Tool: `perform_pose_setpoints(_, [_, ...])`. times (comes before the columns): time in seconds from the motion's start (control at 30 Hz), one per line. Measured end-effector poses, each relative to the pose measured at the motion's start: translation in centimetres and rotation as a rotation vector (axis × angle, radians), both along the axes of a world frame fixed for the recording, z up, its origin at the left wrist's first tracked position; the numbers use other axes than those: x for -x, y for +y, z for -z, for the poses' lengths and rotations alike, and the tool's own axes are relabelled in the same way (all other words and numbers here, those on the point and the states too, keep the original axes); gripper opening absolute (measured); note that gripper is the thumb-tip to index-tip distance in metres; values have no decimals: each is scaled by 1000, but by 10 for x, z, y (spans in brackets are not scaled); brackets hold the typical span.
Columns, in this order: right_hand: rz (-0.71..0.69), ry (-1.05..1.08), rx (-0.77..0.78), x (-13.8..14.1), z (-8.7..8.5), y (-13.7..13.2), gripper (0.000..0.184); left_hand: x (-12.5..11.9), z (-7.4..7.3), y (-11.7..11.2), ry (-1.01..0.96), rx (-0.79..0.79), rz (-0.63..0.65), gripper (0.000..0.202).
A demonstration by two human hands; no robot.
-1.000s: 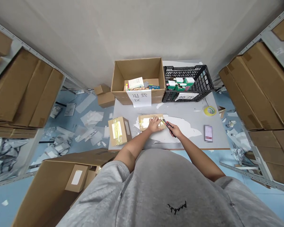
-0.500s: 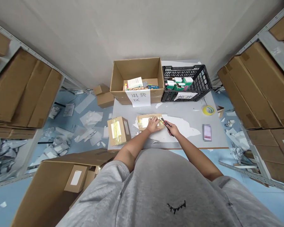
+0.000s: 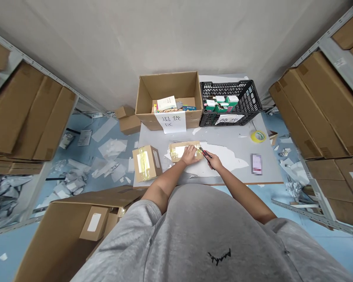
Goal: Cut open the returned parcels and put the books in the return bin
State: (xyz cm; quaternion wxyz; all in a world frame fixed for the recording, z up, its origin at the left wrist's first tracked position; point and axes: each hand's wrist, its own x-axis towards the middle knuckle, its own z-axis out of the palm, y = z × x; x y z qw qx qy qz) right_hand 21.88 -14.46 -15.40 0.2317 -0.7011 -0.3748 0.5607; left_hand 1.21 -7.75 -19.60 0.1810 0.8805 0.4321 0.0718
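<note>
A small cardboard box (image 3: 176, 145) with shiny tape and a white label lies on the table. My left hand (image 3: 189, 155) grips it from above near its right end, fingers bent over the top. In my right hand (image 3: 214, 161) is a utility knife (image 3: 205, 152), dark with some red. The knife's tip is at the box's taped right end; whether the blade touches the tape is too small to tell. Under and beside the box is a white sheet (image 3: 226, 156) with torn edges. To the left stands another taped cardboard box (image 3: 147, 163).
At the back are an open carton (image 3: 141, 117) of books with a paper sign and a black plastic crate (image 3: 247, 117) holding green-and-white packs. A tape roll (image 3: 258, 136) and a blurred phone (image 3: 256, 164) lie right. A large open carton (image 3: 47, 235) stands lower left. Shelves flank both sides.
The view has shifted slightly. My right hand and the knife have moved very little at the box's right end; my left hand keeps its place on the box.
</note>
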Motion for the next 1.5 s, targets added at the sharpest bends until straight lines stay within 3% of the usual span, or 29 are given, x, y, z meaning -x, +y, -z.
perform_pose_setpoints(0.2, [-51,43,-46,-5,4,-15,58,0,0,-5,-15,-1,3,60])
perform_pose_setpoints(0.47, [-96,-6,-92,-4,10,-1,56,0,4,-9,-67,-48,1,56])
perform_pose_setpoints(0.63, [-133,-27,-84,-18,14,-5,58,-4,-4,6,-37,34,-27,62])
perform_pose_setpoints(0.9, [-121,-21,-94,-23,12,8,57,-18,-23,36,-17,204,-90,29])
perform_pose_setpoints(1.17, [-140,-80,-160,-30,7,13,58,-15,-8,37,-57,182,-91,35])
perform_pose_setpoints(1.5, [-286,-98,-60,-28,11,44,54,-11,10,27,-210,102,-62,30])
